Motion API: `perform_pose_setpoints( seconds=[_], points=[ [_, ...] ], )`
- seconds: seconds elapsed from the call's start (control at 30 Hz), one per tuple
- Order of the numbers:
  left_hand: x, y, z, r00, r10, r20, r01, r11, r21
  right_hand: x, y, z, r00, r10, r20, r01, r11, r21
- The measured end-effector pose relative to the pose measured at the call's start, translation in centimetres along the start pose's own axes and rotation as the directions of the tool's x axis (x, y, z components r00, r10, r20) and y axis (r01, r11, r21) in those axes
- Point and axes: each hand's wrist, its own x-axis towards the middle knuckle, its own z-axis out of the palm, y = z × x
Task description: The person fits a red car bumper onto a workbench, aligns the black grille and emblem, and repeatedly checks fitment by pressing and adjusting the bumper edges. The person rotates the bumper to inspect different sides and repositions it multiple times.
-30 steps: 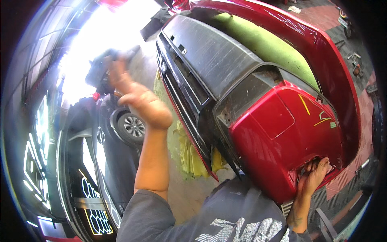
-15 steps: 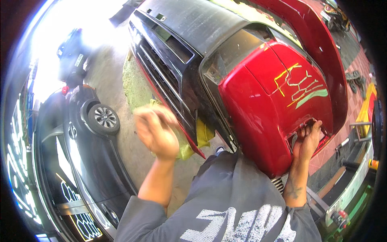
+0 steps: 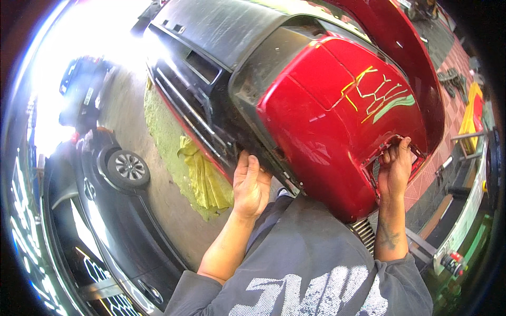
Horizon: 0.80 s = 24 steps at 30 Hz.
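Observation:
My left hand (image 3: pixel 251 187) touches the lower edge of a black vehicle panel (image 3: pixel 208 118), palm partly up and fingers fairly straight. My right hand (image 3: pixel 394 171) grips the rim of an opening in a red body panel (image 3: pixel 311 121), fingers curled inside it. Yellow and green tape lines (image 3: pixel 382 97) mark this panel's upper surface. A long curved red piece (image 3: pixel 424 100) lies beside it at the upper right, over a pale green surface. A yellow cloth (image 3: pixel 203 179) hangs beneath the black panel's edge.
A dark car (image 3: pixel 129 226) stands close at my left, another vehicle (image 3: pixel 81 89) farther back near the bright doorway. At right are pink and dark floor tiles (image 3: pixel 450 142), a metal-framed stand (image 3: pixel 458 231), a yellow-red object (image 3: pixel 469 110) and a motorbike (image 3: pixel 421 13).
My left hand, raised out in the air a second ago, has come down and rightward onto the black panel. My right hand stays in the opening while the view has shifted.

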Motion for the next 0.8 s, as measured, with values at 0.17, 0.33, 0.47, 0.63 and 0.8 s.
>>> perform_pose_setpoints(
  seconds=[0.17, 0.33, 0.47, 0.63, 0.8],
  points=[
    [0.3, -0.5, -0.4, 0.998, -0.017, -0.064, 0.021, 0.998, 0.063, -0.3, -0.1, 0.5, 0.998, 0.046, -0.047, -0.044, 0.998, 0.046],
    [0.7, -0.2, 0.6, 0.992, 0.057, -0.113, -0.035, 0.981, 0.192, -0.3, 0.4, -0.3, 0.999, 0.030, -0.013, -0.029, 0.999, 0.037],
    [0.5, -0.5, 0.4, 0.986, 0.103, -0.131, -0.073, 0.973, 0.218, -0.6, 0.1, 0.5, 1.000, 0.024, -0.006, -0.024, 1.000, -0.006],
    [0.6, -0.8, 0.4, 0.987, 0.119, -0.112, -0.084, 0.958, 0.274, -0.1, 0.0, -0.6, 0.999, 0.050, 0.014, -0.050, 0.999, 0.011],
    [-1.2, -0.4, 0.4, 0.997, -0.037, -0.061, 0.051, 0.965, 0.256, 0.4, 0.0, -0.6, 0.999, 0.031, 0.034, -0.031, 1.000, -0.002]
  ],
)
